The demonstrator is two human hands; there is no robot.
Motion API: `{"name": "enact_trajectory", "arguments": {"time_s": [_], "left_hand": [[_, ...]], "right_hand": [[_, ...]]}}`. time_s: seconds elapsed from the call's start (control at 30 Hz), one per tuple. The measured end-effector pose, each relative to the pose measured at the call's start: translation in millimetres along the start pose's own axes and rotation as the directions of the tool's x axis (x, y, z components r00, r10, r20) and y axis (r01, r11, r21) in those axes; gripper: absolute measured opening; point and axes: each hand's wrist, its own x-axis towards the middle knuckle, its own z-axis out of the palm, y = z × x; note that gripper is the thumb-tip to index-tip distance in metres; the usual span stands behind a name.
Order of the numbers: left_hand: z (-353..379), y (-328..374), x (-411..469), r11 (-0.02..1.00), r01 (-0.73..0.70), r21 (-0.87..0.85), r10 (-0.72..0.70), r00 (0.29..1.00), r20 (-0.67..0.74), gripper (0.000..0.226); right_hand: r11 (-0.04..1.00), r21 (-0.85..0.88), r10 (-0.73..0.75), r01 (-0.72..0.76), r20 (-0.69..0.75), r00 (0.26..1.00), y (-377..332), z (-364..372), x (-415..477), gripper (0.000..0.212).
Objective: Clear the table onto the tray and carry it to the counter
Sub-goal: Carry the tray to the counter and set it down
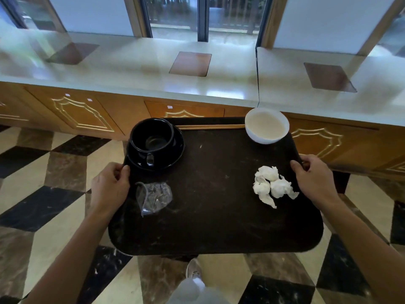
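Observation:
I hold a dark brown tray [210, 216] in the air above the floor, just short of a pale counter [135, 80]. My left hand [110, 185] grips the tray's left rim and my right hand [313, 178] grips its right rim. On the tray a black cup [153, 134] sits on a black saucer [175, 154] at the far left. A white bowl [266, 126] stands at the far right corner. Wooden chopsticks [210, 126] lie along the far edge. A crumpled clear plastic wrapper [153, 197] lies near left, and white crumpled napkins [271, 185] near right.
The counter runs across the view with brown square inlays [190, 63] and wooden cabinet fronts [81, 113] below. Windows [203, 16] stand behind it. The floor [43, 194] has black, brown and cream tiles. My shoe [194, 269] shows below the tray.

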Motion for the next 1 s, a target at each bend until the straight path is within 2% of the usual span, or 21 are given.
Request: {"name": "enact_trajectory", "arguments": {"time_s": [0.3, 0.67, 1.0], "left_hand": [[21.9, 7.7, 125.4, 0.999, -0.042, 0.023, 0.041, 0.999, 0.029, 0.022], [89.7, 42.3, 240.2, 1.000, 0.015, -0.013, -0.014, 0.999, 0.046, 0.011], [153.6, 89.5, 349.3, 0.998, 0.068, 0.014, -0.068, 0.997, 0.024, 0.017]], "right_hand": [[0.999, 0.008, 0.041, -0.041, -0.018, 0.999, -45.3, 48.2, 81.5, 0.028], [0.998, -0.049, 0.036, -0.037, -0.022, 0.999, -56.6, 98.8, 225.5, 0.025], [1.000, -0.017, 0.004, -0.004, 0.003, 1.000, -69.6, 125.3, 374.5, 0.025]]}}
